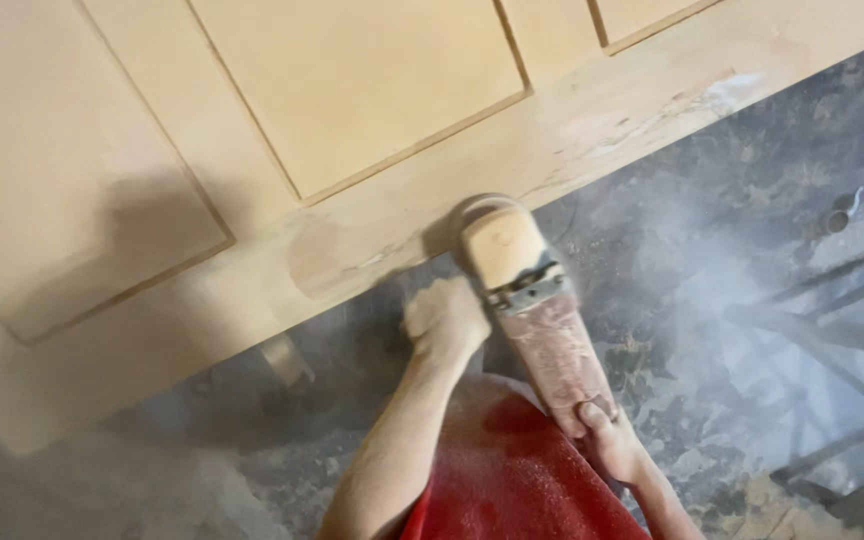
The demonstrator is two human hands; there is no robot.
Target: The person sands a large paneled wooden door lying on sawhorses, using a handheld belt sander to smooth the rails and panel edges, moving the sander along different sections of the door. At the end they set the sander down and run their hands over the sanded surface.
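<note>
- Grinder (527, 305): a dust-coated power tool of the angle-grinder kind sits in the centre of the frame, its rounded head up against the lower edge of the wooden door panel (352, 130), its body slanting down toward the lower right.
- Left hand (444, 322), just left of the grinder's head, is curled into a closed fist, apparently around a side handle; the handle itself is hidden by the fingers, so what it clasps cannot be told for sure.
- Right hand (597, 420), in the lower centre-right, is wrapped closed around the rear end of the grinder's body, fingers over the top.
- Both hands and the left forearm are powdered with pale dust.
- The door panel fills the upper left and runs across the top of the frame; it is pale bare wood with recessed rectangular fields and a rough, scuffed patch along the edge near the grinder's head.
- A red garment (512, 470) covered in dust shows at the bottom centre, between the arms.
- Grey dusty floor (712, 180) lies on the right, hazy with dust in the air.
- A dark metal frame (842, 340) of thin bars stands at the right edge, well apart from the hands.
</note>
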